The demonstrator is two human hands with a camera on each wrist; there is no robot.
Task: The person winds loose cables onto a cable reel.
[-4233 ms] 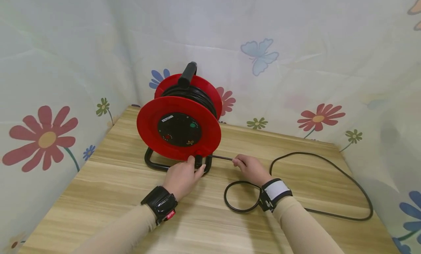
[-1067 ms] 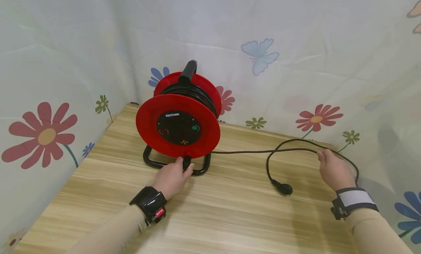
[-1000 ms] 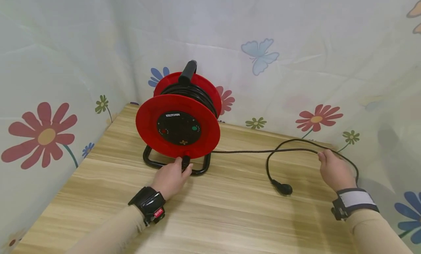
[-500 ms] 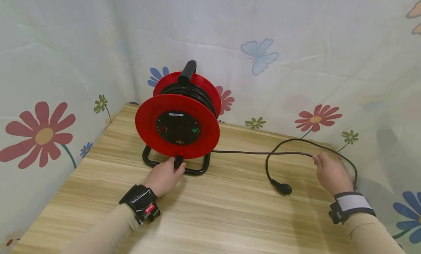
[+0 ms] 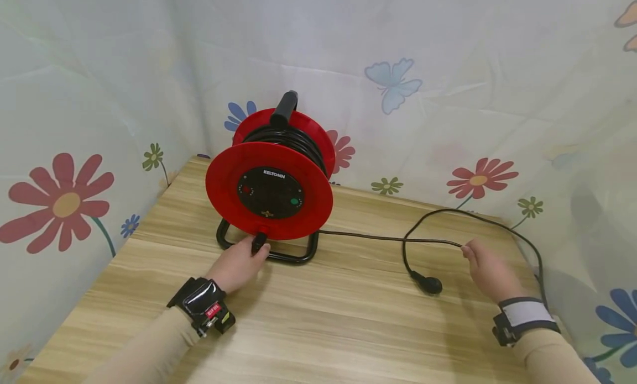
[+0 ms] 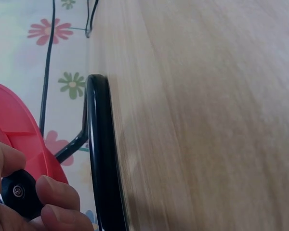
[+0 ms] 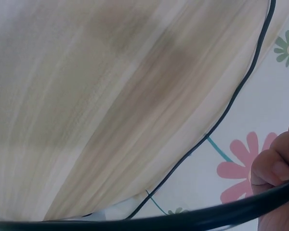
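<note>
A red cable reel [image 5: 224, 179] with black cable wound on its drum stands on a black tubular frame at the left of the table in the head view. My left hand [image 5: 238, 267] grips the black crank knob [image 5: 259, 242] at the lower edge of the front disc. In the left wrist view, fingers [image 6: 58, 192] curl round the knob's round end [image 6: 20, 190]. To the right, my right hand [image 5: 492, 271] pinches the black cable [image 5: 378, 237], which runs from the reel. The right wrist view shows fingers [image 7: 277, 166] curled at the cable [image 7: 207, 211].
Beyond my right hand the cable loops back over itself, and its black plug [image 5: 428, 285] lies on the wooden table [image 5: 348, 329]. The reel's carrying handle [image 5: 283, 110] sticks up at the top. A flower-patterned curtain [image 5: 448, 96] encloses the table at the back and sides.
My left hand has moved left with the crank knob, and the disc has turned clockwise. My right hand went far right along the cable, then came slightly back toward the reel.
</note>
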